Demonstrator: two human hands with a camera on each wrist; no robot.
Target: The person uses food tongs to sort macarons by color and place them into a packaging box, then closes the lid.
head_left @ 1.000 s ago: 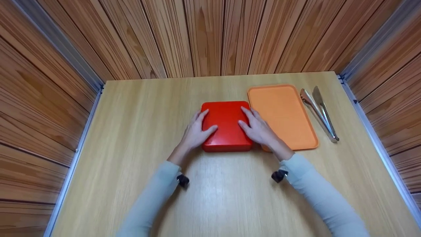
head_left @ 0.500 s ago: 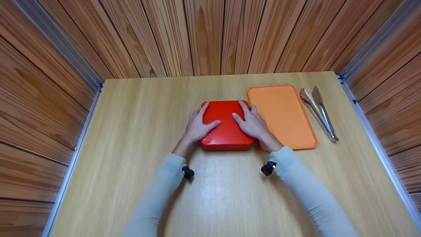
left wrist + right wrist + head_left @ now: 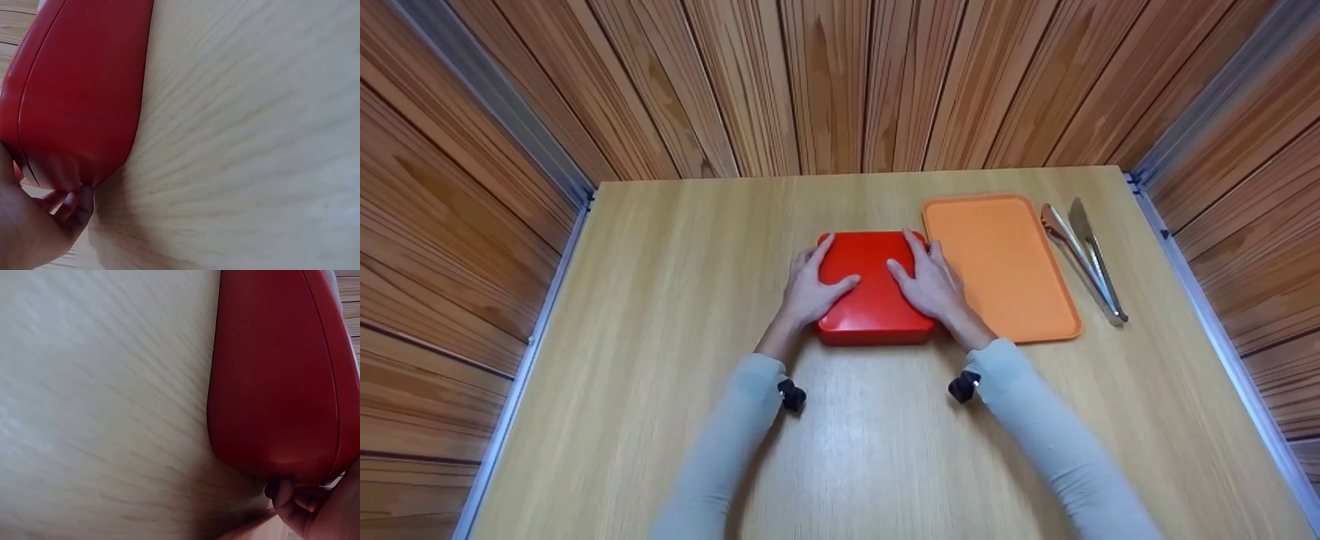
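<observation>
A red lidded box (image 3: 877, 311) sits on the wooden table near the middle of the head view, with a seam running round its side under the lid. My left hand (image 3: 808, 295) grips its left side, thumb lying across the lid. On the right side my right hand (image 3: 934, 287) holds it the same way. In the left wrist view, curled fingers (image 3: 83, 208) touch the lower side of the red box (image 3: 84, 95). The right wrist view has fingertips (image 3: 284, 495) bent against the opposite side of the box (image 3: 270, 377). The box's inside is hidden.
An orange tray (image 3: 1005, 270) lies right beside the box, partly behind my right hand. Further right are metal tongs (image 3: 1102, 289), with one brownish tip and one flat tip. Wood-panelled walls (image 3: 832, 90) rise behind the table and at both sides.
Since a second ago my right hand has shifted left and inward on the box, and both wrists have drawn closer together. The box has stayed in place; over the last half second little differs.
</observation>
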